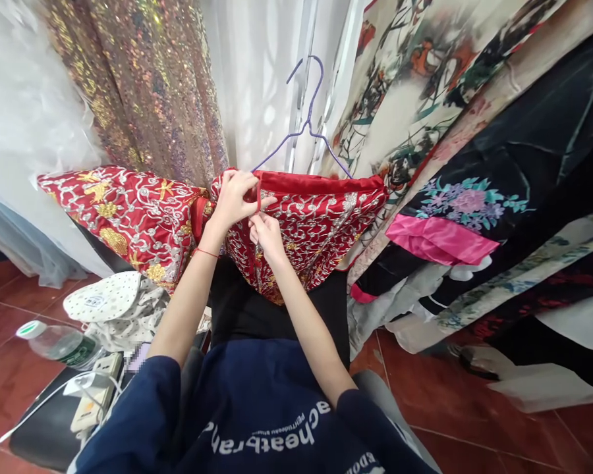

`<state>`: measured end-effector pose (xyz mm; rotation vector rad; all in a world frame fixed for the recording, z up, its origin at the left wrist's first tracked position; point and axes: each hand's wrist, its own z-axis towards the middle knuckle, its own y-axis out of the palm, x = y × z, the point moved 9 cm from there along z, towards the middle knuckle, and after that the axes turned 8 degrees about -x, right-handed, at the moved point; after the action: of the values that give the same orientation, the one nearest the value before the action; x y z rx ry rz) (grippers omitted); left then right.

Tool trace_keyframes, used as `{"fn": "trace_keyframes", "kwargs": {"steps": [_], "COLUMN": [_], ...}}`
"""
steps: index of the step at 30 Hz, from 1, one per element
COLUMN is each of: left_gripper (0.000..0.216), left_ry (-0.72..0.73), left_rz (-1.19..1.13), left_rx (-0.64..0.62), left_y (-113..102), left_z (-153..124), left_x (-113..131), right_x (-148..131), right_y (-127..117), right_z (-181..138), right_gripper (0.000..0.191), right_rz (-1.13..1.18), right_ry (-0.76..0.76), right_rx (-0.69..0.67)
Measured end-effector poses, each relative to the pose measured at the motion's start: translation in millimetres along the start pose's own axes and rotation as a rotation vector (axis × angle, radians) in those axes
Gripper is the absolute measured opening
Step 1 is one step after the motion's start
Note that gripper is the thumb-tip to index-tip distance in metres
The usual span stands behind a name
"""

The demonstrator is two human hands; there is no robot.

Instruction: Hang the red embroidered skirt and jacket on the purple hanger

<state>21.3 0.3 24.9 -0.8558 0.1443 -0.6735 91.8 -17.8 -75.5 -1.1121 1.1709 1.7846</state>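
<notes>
A red embroidered garment (321, 224) with gold and silver stitching hangs on a purple wire hanger (304, 125) in front of me. My left hand (234, 197) is closed on the garment's top edge near a thin red loop. Just below it, my right hand (265, 236) pinches the fabric, fingers pressed together. A second piece of the same red embroidered cloth (123, 217) spreads out to the left.
Sequined fabric (143, 85) and white tulle (24, 112) hang at the left, printed robes (474, 197) at the right. On the red tiled floor lie a water bottle (59, 342), a power strip (96, 392) and a white dotted cloth (106, 299).
</notes>
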Motion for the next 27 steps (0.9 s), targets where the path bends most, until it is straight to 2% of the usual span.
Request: {"fn": "trace_keyframes", "kwargs": {"steps": [3,9,15,20,27], "left_gripper": [0.054,0.047,0.039,0.034,0.059], "left_ry": [0.025,0.04,0.018,0.078,-0.026], "left_rz": [-0.025,0.012,0.086,0.1,0.109], "left_rx": [-0.068,-0.003,0.025,0.031,-0.071], "left_y": [15.0,22.2,20.1,13.8,9.9], "left_z": [6.0,3.7,3.0,8.9,21.6], "left_x": [3.2,3.5,4.2,11.1,-3.6], "right_x": [6.1,19.0,18.5,9.5,0.5], "right_y": [-6.5,-17.6,-15.7,-11.2,-3.5], "right_z": [4.5,14.5,12.8,7.6,7.3], "right_gripper": [0.035,0.033,0.034,0.033,0.032], "right_rz": [-0.004,0.01,0.057,0.06,0.003], "right_ry": [0.002,0.004,0.012,0.017,0.042], "right_rx": [0.031,0.102,0.116,0.123,0.003]}}
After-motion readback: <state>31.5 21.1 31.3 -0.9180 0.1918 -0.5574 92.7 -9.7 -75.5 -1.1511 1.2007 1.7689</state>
